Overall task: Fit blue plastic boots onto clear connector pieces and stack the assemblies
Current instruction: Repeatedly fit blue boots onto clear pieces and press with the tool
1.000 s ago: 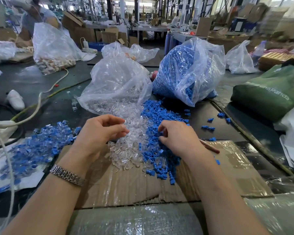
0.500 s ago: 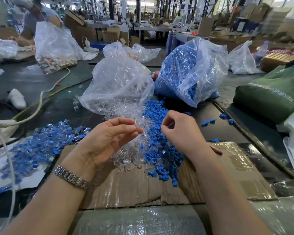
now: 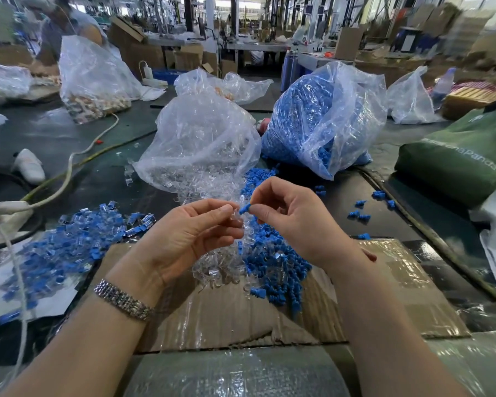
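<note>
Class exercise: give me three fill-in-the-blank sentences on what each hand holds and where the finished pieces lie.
1. The right hand pinches a ____ boot.
2. The left hand holds a ____ connector.
3. The finished pile lies to the ____ of the cardboard.

Missing words: blue; clear; left

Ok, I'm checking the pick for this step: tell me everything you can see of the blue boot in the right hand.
The small blue plastic boot is opaque, matte-looking and stubby; finer detail is too small to tell. The right hand pinches it between thumb and forefinger, raised above the loose heap of blue boots, so only its left end shows. That end points left, towards the small clear plastic connector piece pinched by the left hand; whether the two parts touch cannot be told.
</note>
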Motion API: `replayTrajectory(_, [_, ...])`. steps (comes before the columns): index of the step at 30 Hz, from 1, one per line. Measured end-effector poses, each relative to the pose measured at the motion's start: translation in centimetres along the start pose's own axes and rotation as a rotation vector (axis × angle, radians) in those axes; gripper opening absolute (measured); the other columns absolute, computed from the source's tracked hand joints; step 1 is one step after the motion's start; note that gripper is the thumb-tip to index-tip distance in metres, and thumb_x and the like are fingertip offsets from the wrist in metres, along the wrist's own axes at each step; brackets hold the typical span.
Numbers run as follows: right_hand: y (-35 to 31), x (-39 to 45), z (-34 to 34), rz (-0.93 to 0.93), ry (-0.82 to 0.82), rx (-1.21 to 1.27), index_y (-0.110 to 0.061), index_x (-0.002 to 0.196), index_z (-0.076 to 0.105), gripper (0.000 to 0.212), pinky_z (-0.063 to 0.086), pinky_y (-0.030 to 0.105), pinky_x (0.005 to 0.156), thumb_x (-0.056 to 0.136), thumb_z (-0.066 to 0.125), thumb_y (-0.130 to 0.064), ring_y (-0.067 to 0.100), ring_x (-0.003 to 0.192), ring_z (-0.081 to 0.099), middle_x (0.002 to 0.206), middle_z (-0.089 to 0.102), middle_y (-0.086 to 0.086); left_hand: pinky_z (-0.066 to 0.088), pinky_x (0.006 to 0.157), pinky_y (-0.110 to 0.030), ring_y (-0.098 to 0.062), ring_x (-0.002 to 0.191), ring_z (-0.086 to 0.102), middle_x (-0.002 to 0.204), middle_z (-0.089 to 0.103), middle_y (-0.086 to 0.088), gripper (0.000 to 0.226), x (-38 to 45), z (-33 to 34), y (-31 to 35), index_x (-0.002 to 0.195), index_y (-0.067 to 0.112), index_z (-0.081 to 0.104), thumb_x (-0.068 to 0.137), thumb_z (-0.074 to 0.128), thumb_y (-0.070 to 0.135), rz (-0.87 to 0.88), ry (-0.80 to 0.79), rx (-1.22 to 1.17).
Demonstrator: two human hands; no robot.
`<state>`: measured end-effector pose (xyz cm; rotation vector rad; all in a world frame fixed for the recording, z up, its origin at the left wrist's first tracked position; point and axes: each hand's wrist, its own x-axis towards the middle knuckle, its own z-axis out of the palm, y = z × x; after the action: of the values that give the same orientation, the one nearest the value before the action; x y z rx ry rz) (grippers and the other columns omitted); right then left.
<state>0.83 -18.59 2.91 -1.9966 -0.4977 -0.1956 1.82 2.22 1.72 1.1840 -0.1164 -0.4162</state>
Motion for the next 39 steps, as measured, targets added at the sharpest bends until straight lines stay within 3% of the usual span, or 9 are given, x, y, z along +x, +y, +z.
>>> replayTrajectory(5, [0.0,0.0,0.6,-0.039,-0.015,-0.065,-0.025,0.089,0.065,0.012,0.05,0.03,0.07,0.096,0.071,-0.017,0.019,0.073,0.06,0.076,0.066,-0.003,0.06,0.059,-0.023,-0.02,0.069,0.073,0.09,0.074,-0.019,0.022,0.0,0.5,-0.1,0.101,0.0,0.073,0.086,0.067,0.015,0.004,-0.018,0.064])
replayTrajectory(11, [0.0,-0.1,0.3,-0.062,-0.015,-0.021,-0.025,0.094,0.07,0.011,0.047,0.018,0.07,0.096,0.07,-0.014,0.002,0.07,0.061,0.076,0.069,-0.014,0.06,0.069,-0.026,-0.027,0.082,0.075,0.108,0.074,-0.025,0.026,-0.6,0.2,0.2,0.106,0.006,0.078,0.081,0.073,0.009,0.054,-0.108,0.152])
replayTrajectory(25, [-0.2,-0.1,0.6,-0.108,0.0,-0.092,-0.029,0.094,0.066,0.014,0.043,0.017,0.071,0.095,0.072,-0.017,0.007,0.076,0.06,0.085,0.067,-0.01,0.059,0.066,-0.025,-0.028,0.079,0.076,0.1,0.076,-0.022,0.021,-0.3,0.2,-0.2,0.099,0.007,0.079,0.081,0.072,0.013,0.19,-0.017,0.264])
replayTrajectory(28, [-0.3,-0.2,-0.7,-0.019,0.052,-0.036,-0.032,0.107,0.066,0.017,0.047,0.013,0.069,0.093,0.074,-0.028,0.0,0.075,0.059,0.089,0.066,-0.013,0.06,0.068,-0.024,-0.027,0.081,0.075,0.102,0.076,-0.021,0.021,-0.3,0.0,-0.2,0.101,0.01,0.08,0.082,0.072,0.015,0.198,-0.037,0.249])
replayTrajectory(30, [0.4,-0.2,-2.0,0.151,0.181,-0.272,-0.031,0.119,0.062,0.028,0.05,0.016,0.079,0.093,0.071,-0.041,0.0,0.089,0.06,0.098,0.065,-0.014,0.06,0.068,-0.025,-0.028,0.081,0.075,0.102,0.076,-0.021,0.021,-0.2,0.0,-0.3,0.102,0.01,0.08,0.083,0.072,0.015,0.207,-0.033,0.231])
replayTrajectory(33, [1.6,-0.5,-3.5,0.648,0.084,-0.778,-0.017,0.131,0.054,0.056,0.046,0.048,0.104,0.092,0.065,-0.056,0.028,0.124,0.051,0.131,0.054,0.008,0.06,0.068,-0.026,-0.029,0.081,0.075,0.102,0.075,-0.022,0.022,0.0,-0.2,-0.4,0.102,0.009,0.079,0.082,0.074,0.015,0.217,-0.011,0.204])
replayTrajectory(35, [2.1,-0.5,-3.6,0.822,-0.033,-0.85,-0.012,0.108,0.057,0.05,0.047,0.05,0.101,0.09,0.068,-0.056,0.036,0.119,0.052,0.125,0.055,0.015,0.06,0.068,-0.026,-0.029,0.081,0.075,0.102,0.075,-0.022,0.022,0.1,-0.4,-0.5,0.102,0.01,0.079,0.082,0.074,0.015,0.209,-0.005,0.191])
replayTrajectory(37, [2.5,-0.5,-3.3,0.815,-0.059,-0.835,-0.015,0.081,0.048,0.041,0.05,0.044,0.09,0.09,0.07,-0.049,0.035,0.105,0.057,0.106,0.059,0.012,0.06,0.068,-0.026,-0.029,0.082,0.075,0.103,0.075,-0.021,0.022,0.1,-0.5,-0.5,0.102,0.011,0.079,0.081,0.074,0.016,0.202,0.004,0.187])
replayTrajectory(39, [2.6,-0.4,-3.1,0.774,-0.042,-0.85,-0.016,0.076,0.045,0.037,0.046,0.037,0.072,0.09,0.068,-0.04,0.033,0.094,0.058,0.091,0.058,0.008,0.06,0.068,-0.026,-0.028,0.082,0.074,0.103,0.075,-0.021,0.027,0.1,-0.6,-0.4,0.103,0.009,0.079,0.078,0.076,0.019,0.199,0.021,0.174])
